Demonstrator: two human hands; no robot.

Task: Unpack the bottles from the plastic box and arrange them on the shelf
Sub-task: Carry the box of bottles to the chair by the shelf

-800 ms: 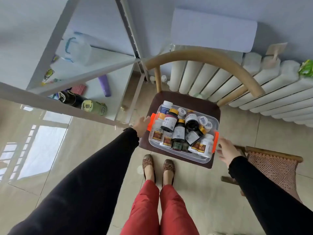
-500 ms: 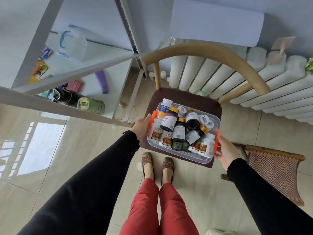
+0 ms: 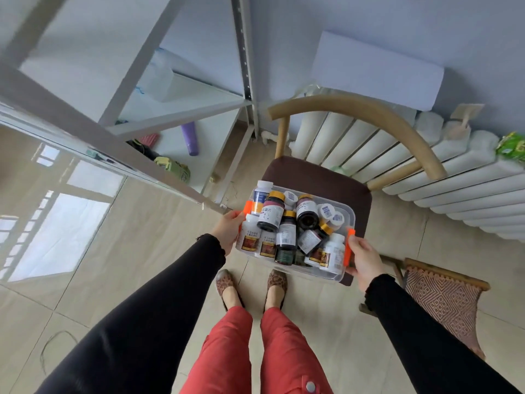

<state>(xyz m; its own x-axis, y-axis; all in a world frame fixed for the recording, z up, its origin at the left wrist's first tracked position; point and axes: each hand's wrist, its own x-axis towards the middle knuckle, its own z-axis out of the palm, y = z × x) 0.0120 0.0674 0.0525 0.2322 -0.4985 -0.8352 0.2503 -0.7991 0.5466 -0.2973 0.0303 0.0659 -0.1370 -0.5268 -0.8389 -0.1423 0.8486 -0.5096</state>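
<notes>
Both hands have closed in; left hand (image 3: 227,229) and right hand (image 3: 362,258) now clamp the box (image 3: 348,214) of bottles (image 3: 287,231); shelf (image 3: 181,103) at ten o'clock; lifting looks imminent

In the box (image 3: 348,214), the dark bottle (image 3: 271,214) beside the left orange latch (image 3: 247,206) has a white label reading "生菌片", while the print on the other bottles' labels is too small to read.
</notes>
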